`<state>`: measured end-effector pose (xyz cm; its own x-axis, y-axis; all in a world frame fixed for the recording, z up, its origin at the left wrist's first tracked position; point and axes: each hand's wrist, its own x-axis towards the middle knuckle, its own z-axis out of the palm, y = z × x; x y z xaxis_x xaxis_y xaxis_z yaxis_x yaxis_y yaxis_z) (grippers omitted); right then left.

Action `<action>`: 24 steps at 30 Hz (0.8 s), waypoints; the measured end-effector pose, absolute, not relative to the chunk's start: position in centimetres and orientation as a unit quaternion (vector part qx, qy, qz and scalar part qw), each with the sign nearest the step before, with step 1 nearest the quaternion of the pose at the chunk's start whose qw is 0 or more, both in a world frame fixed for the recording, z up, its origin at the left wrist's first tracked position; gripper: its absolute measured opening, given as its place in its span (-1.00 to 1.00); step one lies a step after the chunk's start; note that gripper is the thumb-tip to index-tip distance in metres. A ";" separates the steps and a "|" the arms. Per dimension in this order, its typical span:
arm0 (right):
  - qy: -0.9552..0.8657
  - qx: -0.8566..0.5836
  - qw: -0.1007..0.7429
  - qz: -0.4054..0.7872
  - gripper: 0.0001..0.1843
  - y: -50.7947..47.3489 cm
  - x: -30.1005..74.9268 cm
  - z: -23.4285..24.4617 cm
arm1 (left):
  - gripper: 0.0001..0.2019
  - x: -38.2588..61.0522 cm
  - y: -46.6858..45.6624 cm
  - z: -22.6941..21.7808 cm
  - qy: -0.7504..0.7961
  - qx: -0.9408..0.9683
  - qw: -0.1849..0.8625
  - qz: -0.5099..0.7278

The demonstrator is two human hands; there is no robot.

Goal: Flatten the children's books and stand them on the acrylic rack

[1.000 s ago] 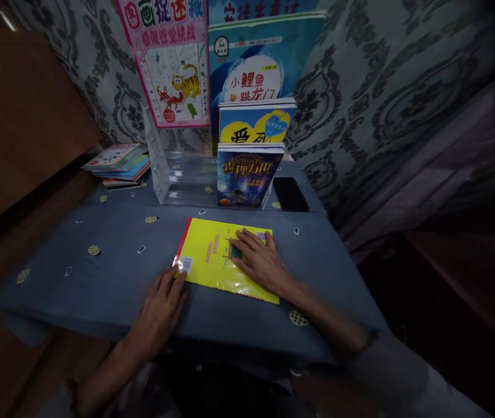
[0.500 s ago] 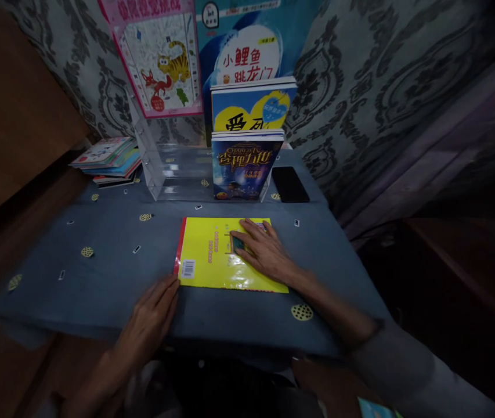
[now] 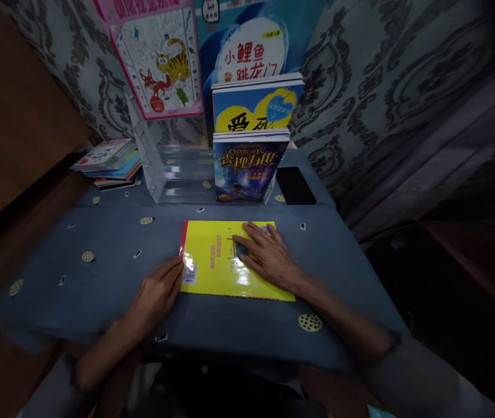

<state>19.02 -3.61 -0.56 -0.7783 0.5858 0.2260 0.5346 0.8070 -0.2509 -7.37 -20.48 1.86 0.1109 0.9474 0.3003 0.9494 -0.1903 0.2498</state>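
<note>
A thin yellow book (image 3: 212, 278) with a red spine lies flat on the table, its barcode at the lower left. My right hand (image 3: 268, 255) rests flat on the book's right half, fingers spread, covering part of a small green picture. At the left, my left hand (image 3: 158, 293) has its fingers closed together on the red spine edge, just above the lower left corner. Its thumb is hard to make out.
Behind the book stands a clear acrylic rack (image 3: 149, 157) holding a dark blue book (image 3: 247, 171), a blue-and-yellow book (image 3: 234, 104), a teal book (image 3: 303, 35) and a pink book (image 3: 169, 64). A book stack (image 3: 108, 162) lies left; a black phone (image 3: 296, 186) lies right.
My left hand has slid from the book's lower left corner a little up along the spine. My right hand stays spread on the cover. The view has shifted slightly.
</note>
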 end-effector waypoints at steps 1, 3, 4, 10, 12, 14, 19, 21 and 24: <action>-0.940 -0.296 0.149 0.086 -0.55 -3.6 19.0 -0.6 | -0.67 -7.5 -20.2 2.0 -0.639 -0.744 -0.003 -0.195; -0.940 -0.295 0.150 0.084 -0.55 -3.6 19.1 -0.7 | -0.66 -7.6 -19.6 2.4 -0.640 -0.744 -0.012 -0.192; -0.940 -0.295 0.149 0.083 -0.55 -3.5 19.1 -0.7 | -0.66 -7.7 -19.2 2.5 -0.640 -0.744 -0.017 -0.190; -0.940 -0.296 0.146 0.089 -0.54 -3.6 19.1 -0.6 | -0.65 -8.4 -16.7 3.0 -0.657 -0.735 -0.044 -0.164; -0.940 -0.296 0.146 0.090 -0.54 -3.6 19.1 -0.5 | -0.63 -8.6 -15.8 3.0 -0.663 -0.732 -0.043 -0.149; -0.939 -0.299 0.143 0.089 -0.54 -3.6 19.1 -0.5 | -0.63 -8.8 -14.9 3.1 -0.668 -0.730 -0.039 -0.135; -0.939 -0.302 0.139 0.086 -0.55 -3.6 19.1 -0.5 | -0.63 -9.1 -13.1 3.6 -0.666 -0.736 -0.031 -0.120; -0.939 -0.302 0.138 0.086 -0.55 -3.6 19.1 -0.4 | -0.63 -9.2 -12.5 3.7 -0.664 -0.738 -0.025 -0.119; -0.939 -0.302 0.137 0.087 -0.54 -3.7 19.1 -0.4 | -0.63 -9.2 -11.8 3.7 -0.666 -0.737 -0.010 -0.115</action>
